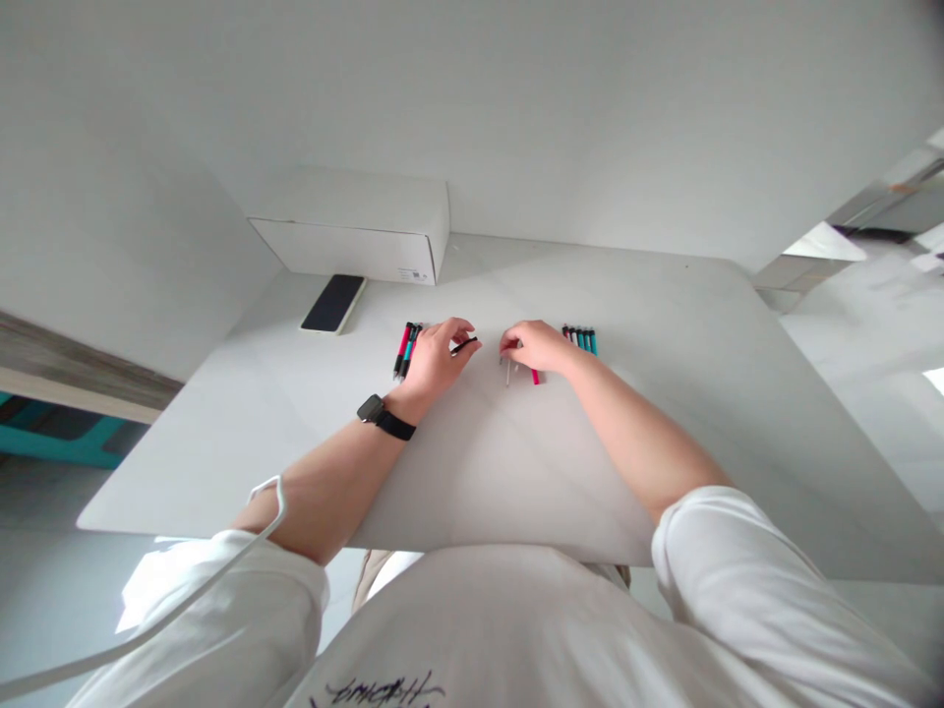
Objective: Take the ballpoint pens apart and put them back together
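1. The left hand [435, 356] lies just left of the frame's centre, fingers curled, and pinches a thin black part [464, 345] between thumb and fingertips; the part sticks out to the right, just above the table [664, 413].
2. The right hand [537, 346] sits just right of centre, closed over a red pen [535, 375] whose end shows below the fingers. A small grey piece [507, 372] hangs or lies just under this hand; what it is cannot be told.
3. The two hands are near each other but apart, with bare table between them.
4. Just left of the left hand lies a small bundle of pens [406, 350], red, teal and black, side by side.
5. Just right of the right hand, a second row of pens [580, 339] lies partly hidden behind the wrist.
6. A black watch [378, 413] is on the left wrist.
7. Further to the upper left, a dark phone [332, 303] lies flat on the table.
8. Behind the phone, a white box [354, 231] stands against the wall.
9. A white cable [221, 570] crosses the left sleeve at lower left.
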A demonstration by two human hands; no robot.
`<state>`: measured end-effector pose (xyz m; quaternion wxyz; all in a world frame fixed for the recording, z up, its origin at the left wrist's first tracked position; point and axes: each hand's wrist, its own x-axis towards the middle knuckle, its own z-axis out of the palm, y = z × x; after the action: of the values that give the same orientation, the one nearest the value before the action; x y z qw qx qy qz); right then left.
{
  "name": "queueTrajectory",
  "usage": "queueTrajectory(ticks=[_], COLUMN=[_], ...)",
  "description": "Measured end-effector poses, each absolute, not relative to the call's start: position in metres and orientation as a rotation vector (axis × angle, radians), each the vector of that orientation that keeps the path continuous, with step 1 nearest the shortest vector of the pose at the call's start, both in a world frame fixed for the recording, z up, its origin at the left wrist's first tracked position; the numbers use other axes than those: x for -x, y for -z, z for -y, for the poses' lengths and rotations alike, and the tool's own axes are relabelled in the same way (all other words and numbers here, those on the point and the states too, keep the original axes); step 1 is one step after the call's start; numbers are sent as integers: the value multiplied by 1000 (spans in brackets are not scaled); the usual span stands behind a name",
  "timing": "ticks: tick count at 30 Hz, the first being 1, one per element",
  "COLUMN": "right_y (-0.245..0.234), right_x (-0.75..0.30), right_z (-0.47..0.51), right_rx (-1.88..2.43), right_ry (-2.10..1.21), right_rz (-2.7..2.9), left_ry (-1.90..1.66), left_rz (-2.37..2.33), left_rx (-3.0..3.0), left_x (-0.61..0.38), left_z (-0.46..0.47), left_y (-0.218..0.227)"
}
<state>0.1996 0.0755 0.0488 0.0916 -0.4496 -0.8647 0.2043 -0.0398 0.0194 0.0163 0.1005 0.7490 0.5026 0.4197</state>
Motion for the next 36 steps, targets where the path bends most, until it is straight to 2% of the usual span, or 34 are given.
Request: queueTrajectory(ticks=[11, 17, 22, 30, 36], right_y=[-45, -64, -67, -67, -65], right_x=[-198, -191, -183, -206, -212], right_z=[-78, -59, -50, -67, -68], right_rx=[1327, 1310, 1237, 1325, 1322], right_ry=[-581, -943, -1104, -1051, -1105], right_rz=[2506, 2317, 2310, 2148, 2198], left_ry=[-1201, -1109, -1077, -1247, -1227], left_rz=[-1414, -1426, -1410, -1479, -1422], left_rx=[-2233, -2348, -2447, -2336, -2367], left_x=[40, 37, 34, 39, 38], left_z=[-20, -12, -6, -11, -10], left_y=[-15, -20, -25, -24, -27])
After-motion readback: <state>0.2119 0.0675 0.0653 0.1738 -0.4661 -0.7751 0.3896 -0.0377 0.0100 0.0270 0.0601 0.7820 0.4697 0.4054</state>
